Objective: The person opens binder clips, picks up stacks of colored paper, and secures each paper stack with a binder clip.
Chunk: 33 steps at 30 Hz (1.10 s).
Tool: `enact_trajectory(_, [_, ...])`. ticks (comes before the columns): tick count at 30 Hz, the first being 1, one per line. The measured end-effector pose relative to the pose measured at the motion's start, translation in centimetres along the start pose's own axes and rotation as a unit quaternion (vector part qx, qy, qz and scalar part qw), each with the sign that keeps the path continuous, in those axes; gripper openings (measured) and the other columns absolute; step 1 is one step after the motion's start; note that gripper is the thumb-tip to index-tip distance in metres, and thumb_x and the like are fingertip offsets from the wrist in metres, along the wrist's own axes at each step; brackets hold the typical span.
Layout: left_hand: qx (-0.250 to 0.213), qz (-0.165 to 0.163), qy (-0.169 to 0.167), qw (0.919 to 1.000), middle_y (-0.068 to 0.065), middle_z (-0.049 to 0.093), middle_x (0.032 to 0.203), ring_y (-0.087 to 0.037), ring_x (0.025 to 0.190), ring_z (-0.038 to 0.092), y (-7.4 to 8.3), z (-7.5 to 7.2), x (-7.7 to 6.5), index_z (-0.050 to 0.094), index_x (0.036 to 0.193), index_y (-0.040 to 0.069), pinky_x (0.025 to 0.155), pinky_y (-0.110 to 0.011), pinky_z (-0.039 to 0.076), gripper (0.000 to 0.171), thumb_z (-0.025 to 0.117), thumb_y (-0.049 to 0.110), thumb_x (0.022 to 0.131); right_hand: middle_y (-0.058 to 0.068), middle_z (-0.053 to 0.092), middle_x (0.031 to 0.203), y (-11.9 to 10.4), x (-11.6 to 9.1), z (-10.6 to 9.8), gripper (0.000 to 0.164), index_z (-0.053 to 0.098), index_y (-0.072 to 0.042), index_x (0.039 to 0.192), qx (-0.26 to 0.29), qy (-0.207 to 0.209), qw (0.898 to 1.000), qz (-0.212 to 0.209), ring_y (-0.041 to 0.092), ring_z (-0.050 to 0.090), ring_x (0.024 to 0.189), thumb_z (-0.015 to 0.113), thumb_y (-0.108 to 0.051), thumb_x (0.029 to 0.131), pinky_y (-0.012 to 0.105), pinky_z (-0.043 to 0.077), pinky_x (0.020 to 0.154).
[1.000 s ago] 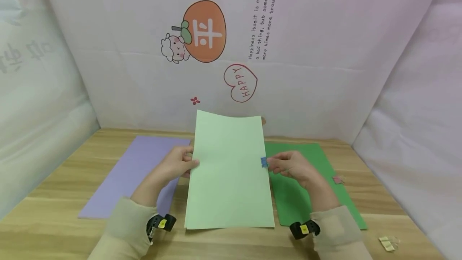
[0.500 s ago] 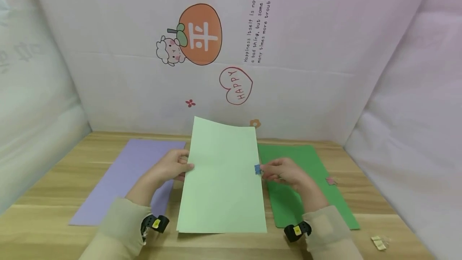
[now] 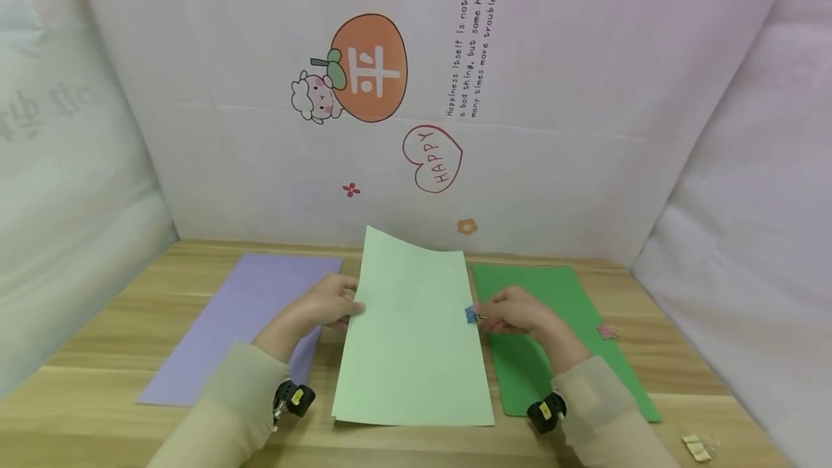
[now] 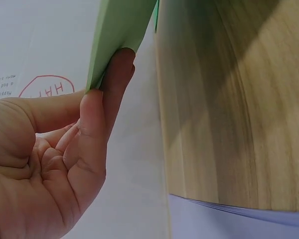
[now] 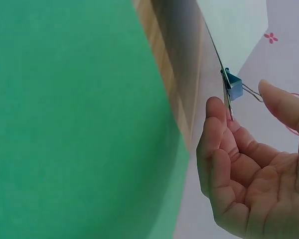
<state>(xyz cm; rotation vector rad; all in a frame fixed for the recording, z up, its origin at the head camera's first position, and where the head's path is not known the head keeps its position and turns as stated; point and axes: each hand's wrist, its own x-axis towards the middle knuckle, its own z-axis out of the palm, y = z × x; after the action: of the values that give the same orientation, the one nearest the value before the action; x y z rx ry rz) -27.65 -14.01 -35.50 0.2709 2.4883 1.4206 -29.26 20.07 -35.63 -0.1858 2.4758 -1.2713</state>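
A light green sheet of paper [image 3: 416,338] is tilted up in the middle of the table in the head view. My left hand [image 3: 328,300] pinches its left edge, thumb on the front and fingers behind, as the left wrist view also shows. On the right edge sits a small blue binder clip [image 5: 233,85]. My right hand [image 3: 516,311] holds the clip by its wire handles, thumb tip at one handle and fingers at the other in the right wrist view. The clip's body lies over the paper's edge.
Purple paper [image 3: 260,309] lies at the left on the wooden table [image 3: 84,338]. Green paper [image 3: 533,374], with a pink clip [image 3: 607,332] on its right edge, lies at the right. A yellowish clip [image 3: 698,448] rests near the front right. White printed cloth [image 3: 539,186] stands behind.
The upper part of the light green paper has tipped lower. My right hand has shifted slightly at the blue clip, and a wire handle now shows. Both hands keep their hold.
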Motion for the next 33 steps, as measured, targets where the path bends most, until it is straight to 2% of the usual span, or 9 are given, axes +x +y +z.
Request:
enact_trajectory(8, [0.011,-0.008,0.000,0.9999,-0.003,0.064,0.075,-0.014,0.064,0.057,-0.3,0.3,0.7,0.064,0.116,0.000,0.063,-0.029,0.057,0.021,0.062,0.006,0.096,0.009,0.072,0.078,0.3,0.8,0.1,0.035,0.073,0.004,0.105,-0.010,0.002,1.000,0.021,0.011,0.060,0.061,0.065,-0.028,0.097,0.020,0.042,0.053])
enact_trajectory(11, [0.010,-0.011,-0.003,0.9999,-0.005,0.065,0.076,-0.014,0.063,0.057,-0.3,0.4,0.9,0.063,0.112,-0.001,0.061,-0.028,0.056,0.017,0.062,0.005,0.096,0.008,0.071,0.076,0.3,1.0,0.3,0.033,0.073,0.004,0.097,-0.010,-0.005,0.999,0.031,0.011,0.060,0.060,0.065,-0.028,0.096,0.020,0.044,0.054])
enact_trajectory(17, [0.012,-0.013,-0.005,0.9998,-0.011,0.070,0.081,-0.014,0.061,0.060,-0.5,0.6,1.0,0.062,0.116,-0.005,0.059,-0.029,0.057,0.022,0.060,0.003,0.096,0.004,0.069,0.069,0.4,1.0,0.7,0.031,0.070,0.000,0.084,-0.012,-0.017,0.999,0.047,0.009,0.058,0.057,0.064,-0.028,0.096,0.018,0.042,0.052])
enact_trajectory(21, [0.016,-0.027,0.005,0.9995,-0.011,0.067,0.082,-0.014,0.062,0.057,-0.7,0.7,0.9,0.050,0.133,-0.008,0.061,-0.030,0.057,0.041,0.061,0.005,0.096,0.004,0.068,0.067,0.4,1.0,0.8,0.031,0.070,0.001,0.085,-0.020,-0.014,0.999,0.047,0.008,0.057,0.055,0.063,-0.026,0.097,0.018,0.039,0.050])
enact_trajectory(24, [0.016,-0.043,0.012,0.9989,-0.010,0.064,0.081,-0.015,0.062,0.056,-0.8,0.7,0.9,0.037,0.144,-0.006,0.061,-0.030,0.057,0.055,0.062,0.007,0.096,0.005,0.068,0.067,0.4,1.1,0.8,0.030,0.070,0.003,0.089,-0.030,-0.011,0.998,0.046,0.008,0.056,0.054,0.062,-0.024,0.098,0.017,0.037,0.049])
enact_trajectory(30, [-0.003,-0.062,0.007,0.9980,-0.012,0.064,0.086,-0.014,0.059,0.056,-1.2,0.6,0.8,0.044,0.139,-0.001,0.055,-0.025,0.053,0.047,0.062,0.008,0.097,0.006,0.069,0.070,0.4,1.0,0.9,0.030,0.070,0.005,0.099,-0.049,-0.005,0.998,0.046,0.009,0.055,0.054,0.062,-0.024,0.098,0.018,0.036,0.049])
enact_trajectory(33, [0.004,-0.070,0.003,0.9975,-0.013,0.062,0.091,-0.015,0.061,0.057,-1.5,0.5,0.8,0.044,0.139,0.000,0.056,-0.024,0.053,0.046,0.061,0.012,0.098,0.007,0.068,0.070,0.4,1.0,0.9,0.030,0.070,0.006,0.101,-0.047,-0.007,0.998,0.042,0.009,0.056,0.054,0.062,-0.024,0.098,0.019,0.037,0.049])
